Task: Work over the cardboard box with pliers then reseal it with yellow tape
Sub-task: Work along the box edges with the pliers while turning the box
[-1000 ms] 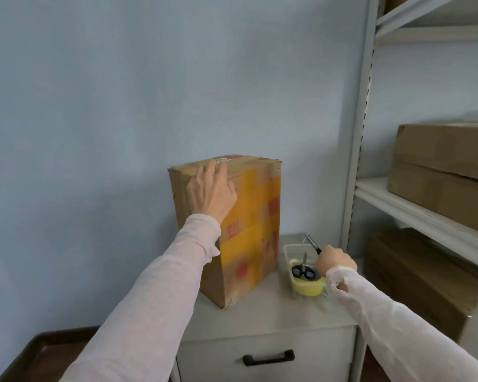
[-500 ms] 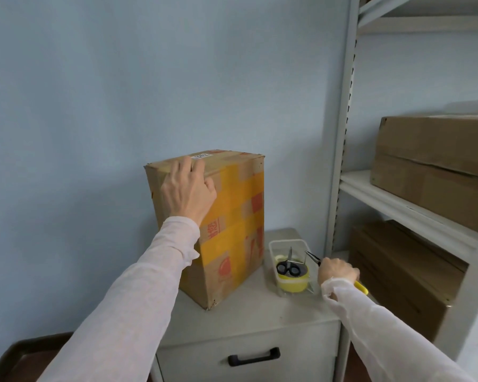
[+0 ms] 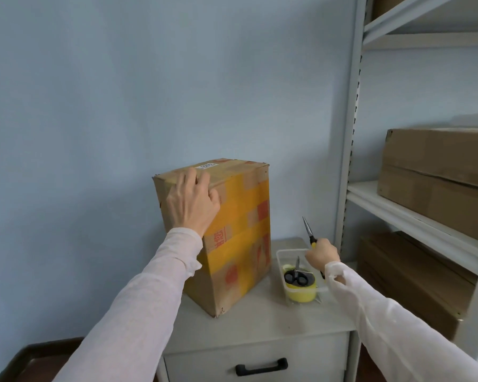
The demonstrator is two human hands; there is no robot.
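left hand (image 3: 191,205) clamps the top edge of the cardboard box (image 3: 240,230), right hand (image 3: 322,256) fists the pliers (image 3: 307,228), tips toward eleven o'clock; next, probably, swing them boxward.

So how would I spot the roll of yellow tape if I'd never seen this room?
Find the grey drawer cabinet with the tall cardboard box standing on it. Right of the box sits a clear plastic tray; the tape roll lies in it, under black-handled scissors. It is the only round, solid yellow thing there.
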